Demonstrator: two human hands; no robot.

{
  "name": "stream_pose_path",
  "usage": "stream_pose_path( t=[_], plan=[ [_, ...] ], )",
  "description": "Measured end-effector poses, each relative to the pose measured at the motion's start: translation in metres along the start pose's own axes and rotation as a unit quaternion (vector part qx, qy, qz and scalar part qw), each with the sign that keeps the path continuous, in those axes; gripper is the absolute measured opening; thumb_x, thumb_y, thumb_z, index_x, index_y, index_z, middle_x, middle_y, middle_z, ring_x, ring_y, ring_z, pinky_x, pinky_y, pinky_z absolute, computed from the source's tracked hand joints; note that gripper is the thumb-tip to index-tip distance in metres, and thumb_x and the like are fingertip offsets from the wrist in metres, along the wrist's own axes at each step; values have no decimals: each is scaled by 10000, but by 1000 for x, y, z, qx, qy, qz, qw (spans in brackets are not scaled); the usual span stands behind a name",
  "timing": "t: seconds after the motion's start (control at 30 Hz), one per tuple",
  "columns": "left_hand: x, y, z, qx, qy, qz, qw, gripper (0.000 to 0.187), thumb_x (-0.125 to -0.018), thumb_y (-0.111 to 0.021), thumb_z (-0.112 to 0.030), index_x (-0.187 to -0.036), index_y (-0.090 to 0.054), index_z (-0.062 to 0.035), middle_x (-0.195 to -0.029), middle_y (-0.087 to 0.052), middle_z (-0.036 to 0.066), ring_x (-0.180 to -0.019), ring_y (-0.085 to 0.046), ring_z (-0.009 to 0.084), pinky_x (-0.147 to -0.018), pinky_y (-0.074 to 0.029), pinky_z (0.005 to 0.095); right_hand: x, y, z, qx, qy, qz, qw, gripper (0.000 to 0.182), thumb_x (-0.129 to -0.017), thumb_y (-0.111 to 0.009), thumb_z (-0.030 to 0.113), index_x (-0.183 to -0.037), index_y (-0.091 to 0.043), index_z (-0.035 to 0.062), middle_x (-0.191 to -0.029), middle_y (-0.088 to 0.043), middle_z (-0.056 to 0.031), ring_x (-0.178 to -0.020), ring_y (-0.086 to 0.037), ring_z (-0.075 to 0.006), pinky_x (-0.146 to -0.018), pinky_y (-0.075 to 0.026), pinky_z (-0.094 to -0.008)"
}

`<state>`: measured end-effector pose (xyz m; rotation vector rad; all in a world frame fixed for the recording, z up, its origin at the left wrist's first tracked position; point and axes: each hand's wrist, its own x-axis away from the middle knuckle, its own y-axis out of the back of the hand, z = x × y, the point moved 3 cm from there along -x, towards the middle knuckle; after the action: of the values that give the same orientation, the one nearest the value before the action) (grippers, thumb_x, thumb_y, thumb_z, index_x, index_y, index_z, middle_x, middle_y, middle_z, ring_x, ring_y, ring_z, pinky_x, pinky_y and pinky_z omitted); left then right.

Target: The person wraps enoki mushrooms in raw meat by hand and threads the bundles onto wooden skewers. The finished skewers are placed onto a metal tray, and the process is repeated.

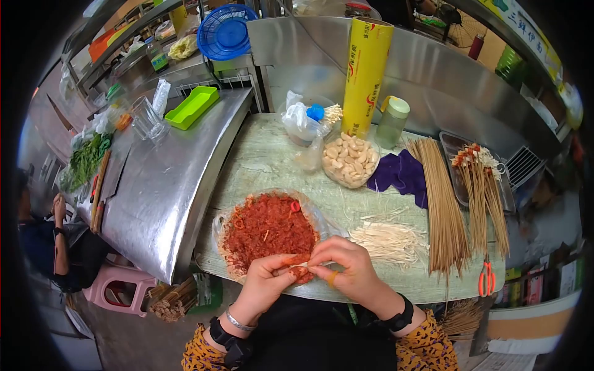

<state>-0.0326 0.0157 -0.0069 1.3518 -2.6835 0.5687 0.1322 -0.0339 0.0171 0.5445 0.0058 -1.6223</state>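
My left hand and my right hand meet over the near edge of a mound of red chopped mix on clear plastic. Between their pinched fingertips is a small pale piece smeared with red; its kind I cannot tell. Red mix coats my left fingertips, and a yellow band circles a finger of my right hand. Just beyond the right hand lies a loose pile of enoki mushrooms. Long bamboo skewers are bundled farther right. Some skewers with white and red food on their tips rest on a metal tray.
Behind the mix stand a tub of peeled garlic cloves, a tall yellow roll and a green-lidded bottle. A purple cloth lies alongside. Orange-handled scissors sit at the right edge. A seated person is by the steel counter.
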Motion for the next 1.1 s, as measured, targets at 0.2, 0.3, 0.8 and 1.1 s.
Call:
stream_pose_path(
  t=[0.2, 0.3, 0.8, 1.1],
  plan=[
    [-5, 9, 4, -55, -23, -11, 998, 217, -852, -506, 68, -1049, -596, 89, -945, -655, 111, -858, -652, 175, -769, -531, 255, -1, 7, -5, 25, 30, -50, 998, 175, -725, -718, 55, -879, -636, 41, -927, -616, -84, -867, -612, -218, -719, -495, -289],
    [-18, 11, -1, -114, -66, -63, 989, 196, -824, -496, 76, -969, -628, 86, -820, -669, 104, -738, -654, 157, -693, -516, 238, 1, 49, 1, 83, 5, -104, 991, 194, -737, -720, 78, -905, -634, 38, -935, -615, -83, -865, -601, -205, -721, -498, -296],
    [-30, 27, 21, -118, -135, -104, 978, 190, -803, -571, 80, -985, -623, 78, -865, -657, 81, -735, -623, 131, -681, -501, 238, 33, 274, -123, 549, -424, -125, 709, 231, -727, -662, 203, -817, -690, -7, -811, -651, -216, -780, -639, -348, -735, -504, -409],
    [-30, 21, 18, -69, -136, -83, 985, 149, -819, -579, 72, -958, -633, 86, -821, -658, 86, -694, -629, 134, -648, -508, 236, 43, 289, -128, 549, -391, -147, 725, 159, -696, -611, 145, -783, -703, 49, -697, -656, -157, -665, -651, -294, -689, -511, -384]
  ],
)
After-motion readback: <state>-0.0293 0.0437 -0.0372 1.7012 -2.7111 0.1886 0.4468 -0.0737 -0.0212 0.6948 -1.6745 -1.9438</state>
